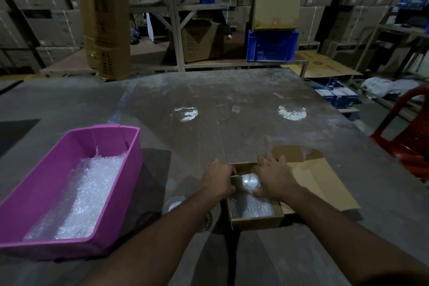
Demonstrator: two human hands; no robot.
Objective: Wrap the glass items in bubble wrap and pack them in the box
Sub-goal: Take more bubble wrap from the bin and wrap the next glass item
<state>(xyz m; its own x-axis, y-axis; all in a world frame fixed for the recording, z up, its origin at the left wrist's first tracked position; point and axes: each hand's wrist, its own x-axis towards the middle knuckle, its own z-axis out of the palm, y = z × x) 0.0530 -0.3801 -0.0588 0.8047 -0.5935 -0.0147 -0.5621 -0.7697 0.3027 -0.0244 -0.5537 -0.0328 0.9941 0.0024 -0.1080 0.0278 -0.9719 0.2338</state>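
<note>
Dim overall, light comes from overhead — two round glare spots (292, 112) on the table (232, 104) in front of me. Bubble wrap (86, 193) in the pink tub (120, 183) shines bright. My arms throw soft shadows toward the near edge. Wide-angle lens bends the shelves (176, 7) & frame edges. Background is murky, grainy — corners go darkest, esp. bottom right.

Both hands (218, 179) (274, 175) press a wrapped glass (249, 182) into the box (255, 218).
</note>
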